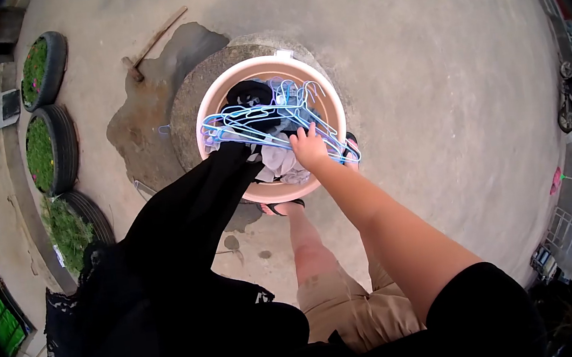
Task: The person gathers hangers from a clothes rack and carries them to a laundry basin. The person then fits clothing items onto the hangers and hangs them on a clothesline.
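A round pale pink basin [202, 121] holds several blue and purple clothes hangers [243, 115] lying over wet-looking clothes, among them light grey-white cloth [279, 159] and a black bundle [249, 94]. My right hand [309, 149] is over the basin's right part, its fingers curled on a blue hanger among the others. A long black garment [183, 204] with lace edging hangs across my left side, one end reaching the basin's rim. My left arm and hand are hidden by this black cloth.
The basin stands on a round stone slab [185, 95] beside a wet patch [145, 117]. A wooden-handled hammer [157, 36] lies beyond. Tyre planters [65, 148] line the left wall. At the far right stands a motorcycle [571, 96]. My sandalled foot [281, 208] is close to the basin.
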### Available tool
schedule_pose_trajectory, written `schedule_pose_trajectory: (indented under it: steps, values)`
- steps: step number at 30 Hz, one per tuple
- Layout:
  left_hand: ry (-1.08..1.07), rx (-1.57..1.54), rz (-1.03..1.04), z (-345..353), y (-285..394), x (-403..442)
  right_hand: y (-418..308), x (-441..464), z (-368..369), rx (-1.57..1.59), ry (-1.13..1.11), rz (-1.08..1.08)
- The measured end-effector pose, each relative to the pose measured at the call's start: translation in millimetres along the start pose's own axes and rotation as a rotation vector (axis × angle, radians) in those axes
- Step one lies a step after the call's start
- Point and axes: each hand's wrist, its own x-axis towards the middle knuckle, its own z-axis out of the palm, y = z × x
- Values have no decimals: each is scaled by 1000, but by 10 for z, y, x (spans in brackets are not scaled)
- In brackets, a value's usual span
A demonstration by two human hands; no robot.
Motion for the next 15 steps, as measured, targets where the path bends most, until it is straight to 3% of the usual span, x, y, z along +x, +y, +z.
schedule_pose_trajectory:
  steps: [4, 6, 15]
  values:
    - [27, -8, -8, -47, -34, -52, 175, 2, 124, 86, -116, -21]
    - [22, -3, 4, 0, 21, -42, 280, -38, 218, 91, -71, -64]
    - [-108, 53, 119, 477, 405, -10, 258, -76, -113, 91, -220, -40]
